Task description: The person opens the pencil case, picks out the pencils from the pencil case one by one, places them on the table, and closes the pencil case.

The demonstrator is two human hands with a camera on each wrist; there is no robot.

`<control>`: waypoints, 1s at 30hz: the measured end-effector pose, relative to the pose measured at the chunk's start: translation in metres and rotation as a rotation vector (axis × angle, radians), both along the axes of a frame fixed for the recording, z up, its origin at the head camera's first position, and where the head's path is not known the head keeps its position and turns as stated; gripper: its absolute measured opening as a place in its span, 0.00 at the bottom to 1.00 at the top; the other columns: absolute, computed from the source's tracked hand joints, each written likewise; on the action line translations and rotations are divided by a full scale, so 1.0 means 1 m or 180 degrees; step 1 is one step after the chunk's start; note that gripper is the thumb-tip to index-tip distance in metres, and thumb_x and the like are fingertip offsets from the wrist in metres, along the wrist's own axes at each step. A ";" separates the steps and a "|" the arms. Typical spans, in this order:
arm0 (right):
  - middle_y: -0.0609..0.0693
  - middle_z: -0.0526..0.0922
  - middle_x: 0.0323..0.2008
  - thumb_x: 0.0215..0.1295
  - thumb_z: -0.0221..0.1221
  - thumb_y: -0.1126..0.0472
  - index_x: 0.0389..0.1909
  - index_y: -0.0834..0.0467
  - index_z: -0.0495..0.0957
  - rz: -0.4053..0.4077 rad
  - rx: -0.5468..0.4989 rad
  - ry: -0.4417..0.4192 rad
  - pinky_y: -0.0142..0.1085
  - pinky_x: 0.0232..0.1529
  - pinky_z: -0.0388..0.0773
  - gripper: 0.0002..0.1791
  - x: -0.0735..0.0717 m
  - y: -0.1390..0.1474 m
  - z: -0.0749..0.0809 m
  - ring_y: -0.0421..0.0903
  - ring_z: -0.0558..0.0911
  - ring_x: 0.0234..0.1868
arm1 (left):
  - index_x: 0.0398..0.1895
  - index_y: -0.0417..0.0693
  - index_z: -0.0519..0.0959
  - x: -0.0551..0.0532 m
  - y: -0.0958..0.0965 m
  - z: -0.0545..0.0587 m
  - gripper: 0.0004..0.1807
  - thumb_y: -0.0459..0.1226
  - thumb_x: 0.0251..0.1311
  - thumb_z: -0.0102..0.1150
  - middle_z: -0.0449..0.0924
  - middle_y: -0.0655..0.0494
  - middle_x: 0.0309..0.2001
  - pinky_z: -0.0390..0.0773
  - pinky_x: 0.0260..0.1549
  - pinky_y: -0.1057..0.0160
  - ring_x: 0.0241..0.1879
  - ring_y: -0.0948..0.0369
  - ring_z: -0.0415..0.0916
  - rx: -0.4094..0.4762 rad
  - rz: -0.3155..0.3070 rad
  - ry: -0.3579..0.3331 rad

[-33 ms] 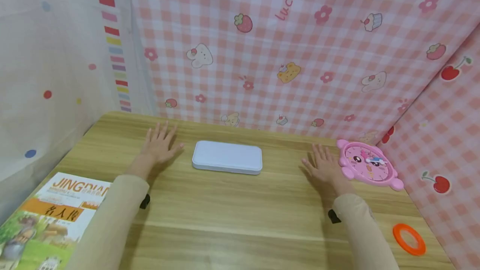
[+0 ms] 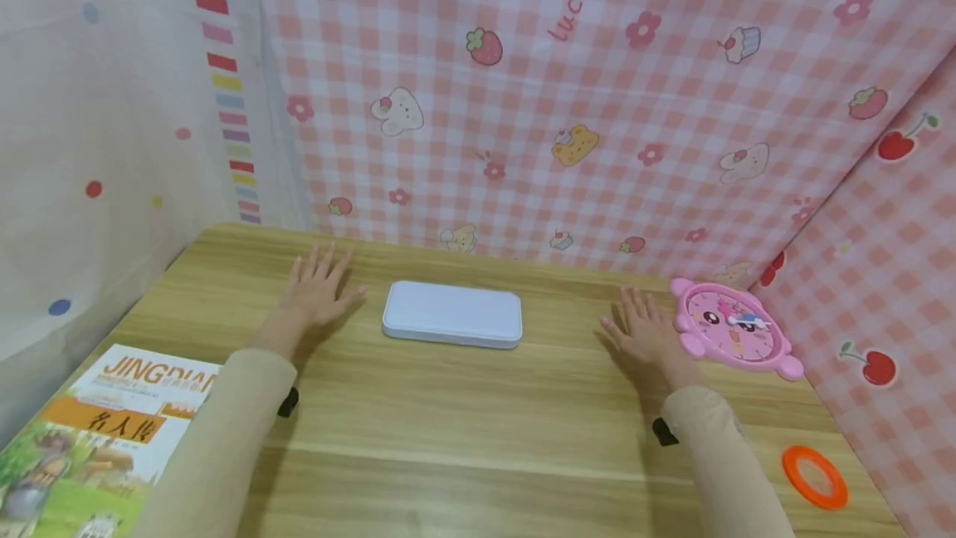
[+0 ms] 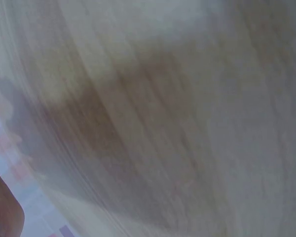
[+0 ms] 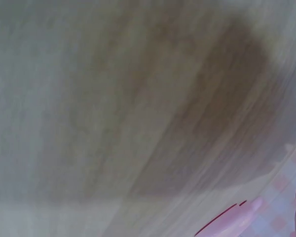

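A pale, flat, rectangular case [image 2: 452, 314] with rounded corners lies between the two hands in the head view. To its left, my left hand [image 2: 317, 289] is spread over the wooden table, palm down and holding nothing. My right hand [image 2: 644, 332] is to the case's right, its fingers likewise spread and free of any object. Close beside that hand sits a pink toy clock [image 2: 730, 326] with a cartoon face. The left wrist view shows wood grain, a shadow and a bit of the hand [image 3: 4, 207]. In the right wrist view, the clock's pink edge [image 4: 232, 219] appears at the bottom.
A book [image 2: 112, 430] with an orange and green cover lies at the left front, partly behind the left sleeve [image 2: 224, 438]. An orange ring [image 2: 814, 477] rests near the table's right edge. Pink checked cloth [image 2: 523, 106] hangs behind the table [image 2: 463, 430] and along its right side.
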State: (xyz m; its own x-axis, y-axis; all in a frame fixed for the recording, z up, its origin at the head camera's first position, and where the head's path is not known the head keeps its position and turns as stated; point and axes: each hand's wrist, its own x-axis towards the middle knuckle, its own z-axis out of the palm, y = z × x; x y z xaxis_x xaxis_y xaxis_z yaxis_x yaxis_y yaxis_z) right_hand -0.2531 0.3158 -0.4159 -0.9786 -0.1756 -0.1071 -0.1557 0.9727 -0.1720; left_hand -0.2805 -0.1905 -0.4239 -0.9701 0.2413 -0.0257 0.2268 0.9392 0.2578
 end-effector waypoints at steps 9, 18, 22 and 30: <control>0.68 0.37 0.70 0.69 0.30 0.37 0.70 0.66 0.36 0.0031 -0.0129 0.0014 0.60 0.68 0.36 0.43 -0.001 -0.006 0.000 0.68 0.39 0.69 | 0.72 0.46 0.37 0.000 0.000 -0.003 0.45 0.65 0.61 0.27 0.28 0.38 0.72 0.24 0.65 0.39 0.69 0.39 0.22 0.0331 -0.0093 0.0081; 0.67 0.43 0.70 0.69 0.34 0.40 0.69 0.68 0.42 0.0360 -0.0140 -0.0041 0.53 0.71 0.38 0.41 -0.018 -0.066 0.007 0.64 0.41 0.71 | 0.71 0.39 0.41 0.001 0.018 0.001 0.38 0.54 0.68 0.32 0.35 0.36 0.72 0.28 0.67 0.41 0.70 0.39 0.29 0.0133 -0.0310 0.0023; 0.63 0.43 0.71 0.69 0.34 0.39 0.70 0.63 0.41 0.0632 -0.0131 -0.0101 0.50 0.72 0.38 0.40 -0.025 -0.110 0.009 0.59 0.42 0.72 | 0.71 0.40 0.42 0.001 0.030 0.003 0.36 0.53 0.69 0.29 0.37 0.38 0.72 0.29 0.68 0.42 0.71 0.41 0.30 0.0229 -0.0456 0.0027; 0.58 0.44 0.72 0.68 0.33 0.37 0.71 0.58 0.43 0.1154 0.0056 -0.0113 0.46 0.73 0.41 0.39 -0.030 -0.169 0.006 0.55 0.44 0.73 | 0.72 0.42 0.41 -0.001 0.054 0.004 0.39 0.58 0.67 0.29 0.34 0.41 0.73 0.33 0.69 0.44 0.71 0.43 0.30 0.0279 -0.0878 -0.0080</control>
State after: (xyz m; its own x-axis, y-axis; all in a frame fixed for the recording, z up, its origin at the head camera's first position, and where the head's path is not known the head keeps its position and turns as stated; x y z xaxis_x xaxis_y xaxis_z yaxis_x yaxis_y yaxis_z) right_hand -0.2829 0.1469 -0.4097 -0.8487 -0.5084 -0.1460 -0.4853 0.8582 -0.1672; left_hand -0.2818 -0.1369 -0.4202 -0.8668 0.4983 -0.0164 0.4631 0.8168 0.3441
